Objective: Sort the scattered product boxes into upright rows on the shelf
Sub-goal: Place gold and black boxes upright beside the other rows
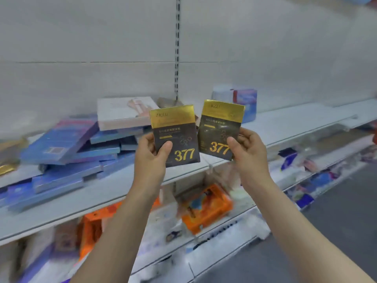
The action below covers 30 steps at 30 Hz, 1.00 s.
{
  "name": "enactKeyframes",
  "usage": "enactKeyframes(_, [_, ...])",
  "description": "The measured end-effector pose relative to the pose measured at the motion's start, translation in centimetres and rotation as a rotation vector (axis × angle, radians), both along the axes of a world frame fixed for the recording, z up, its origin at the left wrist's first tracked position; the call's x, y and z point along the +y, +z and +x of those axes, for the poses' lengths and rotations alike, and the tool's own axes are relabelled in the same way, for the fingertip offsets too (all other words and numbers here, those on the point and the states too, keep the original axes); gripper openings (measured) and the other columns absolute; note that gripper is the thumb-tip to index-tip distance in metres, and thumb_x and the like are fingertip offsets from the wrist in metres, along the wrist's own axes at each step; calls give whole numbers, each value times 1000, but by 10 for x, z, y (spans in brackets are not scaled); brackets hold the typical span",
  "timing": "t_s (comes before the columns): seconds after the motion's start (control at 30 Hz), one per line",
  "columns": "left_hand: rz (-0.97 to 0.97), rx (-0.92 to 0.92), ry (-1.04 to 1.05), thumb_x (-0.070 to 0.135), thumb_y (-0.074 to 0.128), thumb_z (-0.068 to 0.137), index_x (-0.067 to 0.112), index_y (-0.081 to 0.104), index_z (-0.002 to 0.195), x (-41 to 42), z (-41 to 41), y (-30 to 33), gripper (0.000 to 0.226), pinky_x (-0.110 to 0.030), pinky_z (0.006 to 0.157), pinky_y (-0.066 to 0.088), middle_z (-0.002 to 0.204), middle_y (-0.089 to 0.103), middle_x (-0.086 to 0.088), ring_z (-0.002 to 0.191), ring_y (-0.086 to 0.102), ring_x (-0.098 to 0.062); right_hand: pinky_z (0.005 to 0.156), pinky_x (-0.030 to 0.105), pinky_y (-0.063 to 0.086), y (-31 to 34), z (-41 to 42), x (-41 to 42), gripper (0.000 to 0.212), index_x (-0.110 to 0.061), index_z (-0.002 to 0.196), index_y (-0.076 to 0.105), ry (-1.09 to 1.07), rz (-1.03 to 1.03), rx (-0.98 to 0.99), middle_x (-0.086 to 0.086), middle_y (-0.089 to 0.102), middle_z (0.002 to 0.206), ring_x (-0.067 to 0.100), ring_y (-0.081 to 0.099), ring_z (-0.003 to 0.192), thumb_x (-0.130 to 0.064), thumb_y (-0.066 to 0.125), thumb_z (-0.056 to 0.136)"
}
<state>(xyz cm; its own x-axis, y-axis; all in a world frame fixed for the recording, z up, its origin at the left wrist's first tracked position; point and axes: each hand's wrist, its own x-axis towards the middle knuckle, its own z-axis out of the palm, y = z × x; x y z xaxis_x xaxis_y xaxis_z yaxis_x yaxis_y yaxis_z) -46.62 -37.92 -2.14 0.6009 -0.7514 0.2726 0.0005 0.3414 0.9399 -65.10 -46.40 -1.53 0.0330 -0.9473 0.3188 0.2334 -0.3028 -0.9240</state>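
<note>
Two black boxes with gold tops, each marked 377, are held up in front of the white shelf [265, 127]. My left hand [152, 154] grips the left black box [179, 144] by its lower left corner, thumb on the front. My right hand [247, 149] pinches the right black box [219, 131] at its lower right corner; this box tilts slightly. On the shelf to the left lies a loose heap of flat blue boxes [67, 148], with a pale pink box [122, 113] on top. Upright blue boxes [242, 101] stand at the shelf's back on the right.
A slotted metal upright [177, 48] runs up the white back wall. Gold boxes [8, 168] lie at the far left. Orange packages [206, 209] and mixed goods fill the lower shelves. Grey floor [336, 231] lies to the lower right.
</note>
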Motion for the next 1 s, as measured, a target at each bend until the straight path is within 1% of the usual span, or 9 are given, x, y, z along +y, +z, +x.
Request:
enactKeyframes(0.1, [29,-9,-60,9,59,95,20,53,118,-35,-53,-2,26,-34,87,56,111,70,1,102,68,-14,65,18,55,-4,-55,-26,23,-16,109,56,-52,49,-39,4,70,100,6,71,81,0,62,93])
enactKeyframes(0.2, [54,-40,-96,9,57,96,17,50,123,-74,-92,0,29,-27,84,57,113,68,0,102,67,-12,67,21,55,-11,-98,-58,25,-14,114,56,-87,85,-37,7,70,105,12,72,88,-3,63,93])
enactKeyframes(0.27, [43,-59,-124,7,56,95,17,50,122,-105,-115,-1,29,-27,82,56,112,68,1,102,67,-11,70,23,56,-15,-123,-85,29,-10,119,55,-106,101,-43,10,70,110,18,71,94,-3,64,92])
enactKeyframes(0.4, [41,-95,-122,11,61,94,25,52,116,-173,-151,-8,28,-26,86,53,110,68,7,99,65,-2,65,21,54,-23,-162,-152,28,-11,117,56,-127,120,-49,8,72,108,14,73,88,-5,66,91])
enactKeyframes(0.53, [38,-104,-83,14,65,91,33,54,103,-256,-176,-14,25,-22,76,52,103,70,8,92,67,-4,66,25,55,-22,-192,-234,21,-16,111,58,-91,104,-36,3,74,102,15,74,86,-10,66,93])
enactKeyframes(0.6, [71,-112,-37,17,67,89,36,55,99,-299,-188,-14,25,-24,75,52,101,69,11,93,66,-6,64,24,55,-16,-206,-279,19,-16,110,57,-80,93,-1,5,74,102,17,74,85,-10,64,94])
enactKeyframes(0.77, [122,-59,-25,14,68,89,30,55,102,-401,-207,-11,24,-31,84,55,105,70,4,98,67,-10,63,23,54,3,-233,-391,18,-14,110,56,-34,98,89,7,72,99,10,72,79,-5,61,94])
enactKeyframes(0.9, [162,-10,23,12,69,88,28,57,105,-454,-213,-13,26,-26,79,54,105,71,7,97,68,-8,64,19,55,-4,-244,-462,22,-12,115,56,35,131,141,4,72,102,7,72,83,-6,61,95])
enactKeyframes(1.0, [220,-8,70,13,70,88,24,57,109,-481,-213,-19,27,-26,75,52,104,71,5,96,68,-11,64,16,53,-18,-244,-510,24,-14,118,57,93,155,182,2,72,103,4,71,85,-7,60,95])
